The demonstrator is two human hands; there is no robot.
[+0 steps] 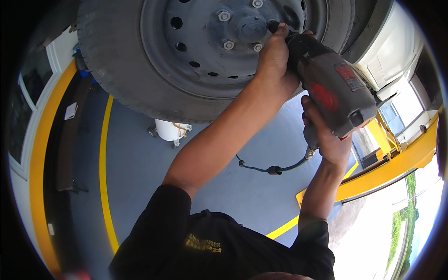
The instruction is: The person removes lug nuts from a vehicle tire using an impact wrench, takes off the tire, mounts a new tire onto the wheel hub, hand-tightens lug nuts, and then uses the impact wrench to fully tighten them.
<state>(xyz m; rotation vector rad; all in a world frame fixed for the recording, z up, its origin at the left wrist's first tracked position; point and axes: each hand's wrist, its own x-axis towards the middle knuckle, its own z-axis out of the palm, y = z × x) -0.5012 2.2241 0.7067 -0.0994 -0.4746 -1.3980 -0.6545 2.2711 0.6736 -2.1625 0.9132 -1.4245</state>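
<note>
A black and grey air impact wrench (333, 88) is raised to the wheel (158, 56) in front of me. Its dark socket (273, 26) is at the right side of the hub, where it hides whatever lies under it. Several lug nuts (224, 17) show around the hub cap (251, 29). My right hand (330, 140) is closed around the wrench's handle. Closed about the tool's nose is my left hand (277, 56), its thumb close to the socket and its other fingers mostly hidden. From the handle's base runs an air hose (249, 167).
The tire (109, 65) hangs above the blue-grey floor (140, 186). Low behind it stands a white wheeled container (168, 130). A yellow lift arm (364, 186) reaches in from the right, below a white body panel (389, 51). A dark bench (74, 140) lines the left wall.
</note>
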